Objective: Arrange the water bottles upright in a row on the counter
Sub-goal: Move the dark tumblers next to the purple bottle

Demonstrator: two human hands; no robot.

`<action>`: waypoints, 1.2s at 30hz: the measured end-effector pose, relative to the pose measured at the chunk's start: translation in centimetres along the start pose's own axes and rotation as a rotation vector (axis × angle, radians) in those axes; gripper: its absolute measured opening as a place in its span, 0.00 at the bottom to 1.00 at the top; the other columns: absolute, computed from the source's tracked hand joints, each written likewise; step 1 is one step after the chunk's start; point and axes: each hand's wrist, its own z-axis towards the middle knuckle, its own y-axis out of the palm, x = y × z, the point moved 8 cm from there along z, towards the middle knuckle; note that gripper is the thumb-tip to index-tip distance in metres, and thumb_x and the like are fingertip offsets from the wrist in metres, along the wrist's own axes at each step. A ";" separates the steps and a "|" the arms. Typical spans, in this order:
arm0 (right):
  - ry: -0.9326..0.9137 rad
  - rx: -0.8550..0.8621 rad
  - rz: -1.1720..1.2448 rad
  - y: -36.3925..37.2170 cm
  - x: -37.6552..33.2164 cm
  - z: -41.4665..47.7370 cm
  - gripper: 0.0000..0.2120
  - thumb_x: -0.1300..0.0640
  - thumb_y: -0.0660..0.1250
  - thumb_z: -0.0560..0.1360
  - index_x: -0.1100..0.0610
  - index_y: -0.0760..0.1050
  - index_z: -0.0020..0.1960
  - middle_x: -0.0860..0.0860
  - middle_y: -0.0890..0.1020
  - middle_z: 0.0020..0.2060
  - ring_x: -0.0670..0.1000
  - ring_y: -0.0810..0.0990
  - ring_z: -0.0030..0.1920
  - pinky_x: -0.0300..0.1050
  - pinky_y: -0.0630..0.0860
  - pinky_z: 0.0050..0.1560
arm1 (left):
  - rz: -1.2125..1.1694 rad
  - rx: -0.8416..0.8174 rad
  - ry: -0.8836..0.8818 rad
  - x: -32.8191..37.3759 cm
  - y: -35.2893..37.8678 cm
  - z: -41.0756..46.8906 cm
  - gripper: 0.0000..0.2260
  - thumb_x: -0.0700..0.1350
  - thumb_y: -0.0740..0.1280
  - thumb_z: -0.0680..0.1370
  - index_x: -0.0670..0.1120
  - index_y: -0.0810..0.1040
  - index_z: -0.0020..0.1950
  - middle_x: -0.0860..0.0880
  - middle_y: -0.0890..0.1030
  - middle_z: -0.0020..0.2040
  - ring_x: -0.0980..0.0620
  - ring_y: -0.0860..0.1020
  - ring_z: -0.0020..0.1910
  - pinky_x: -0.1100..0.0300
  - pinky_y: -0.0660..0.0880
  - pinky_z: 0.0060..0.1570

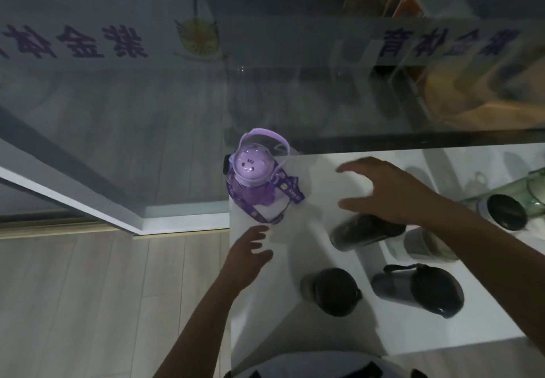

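Observation:
A purple bottle (254,181) with a cat-face lid and a strap stands upright at the far left corner of the white counter (300,327). My left hand (249,255) hovers open just below it, holding nothing. My right hand (383,191) is spread open above a dark bottle (364,231) that lies on its side. Two more dark bottles (331,290) (418,289) stand nearer to me. A black-lidded bottle (505,211) and a green transparent one (530,188) sit at the right.
A glass wall (265,82) with purple lettering rises behind the counter. A pale lidded cup (424,245) sits under my right forearm. The counter's left edge drops to a wooden floor (88,304).

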 end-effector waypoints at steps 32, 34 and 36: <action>-0.142 0.047 0.156 1.1 -0.3 11.1 0.27 0.59 0.77 0.61 0.46 0.71 0.56 0.56 0.75 0.55 0.61 0.77 0.51 0.53 0.78 0.51 | 0.378 -0.188 0.201 0.2 9.9 -6.0 0.33 0.53 0.78 0.66 0.61 0.69 0.68 0.61 0.74 0.66 0.59 0.71 0.66 0.51 0.72 0.67; -0.131 0.053 0.153 1.2 -0.3 11.5 0.29 0.59 0.77 0.63 0.48 0.71 0.60 0.57 0.74 0.58 0.61 0.77 0.53 0.52 0.77 0.52 | 0.381 -0.193 0.202 -0.1 9.9 -5.9 0.33 0.53 0.78 0.66 0.62 0.69 0.68 0.61 0.74 0.66 0.59 0.71 0.66 0.52 0.72 0.66; -0.108 0.054 0.149 1.3 0.1 11.7 0.33 0.59 0.76 0.64 0.49 0.68 0.66 0.58 0.72 0.62 0.62 0.75 0.57 0.54 0.76 0.57 | 0.380 -0.197 0.206 0.1 9.9 -5.9 0.32 0.51 0.79 0.67 0.63 0.69 0.67 0.63 0.74 0.65 0.61 0.71 0.66 0.58 0.72 0.66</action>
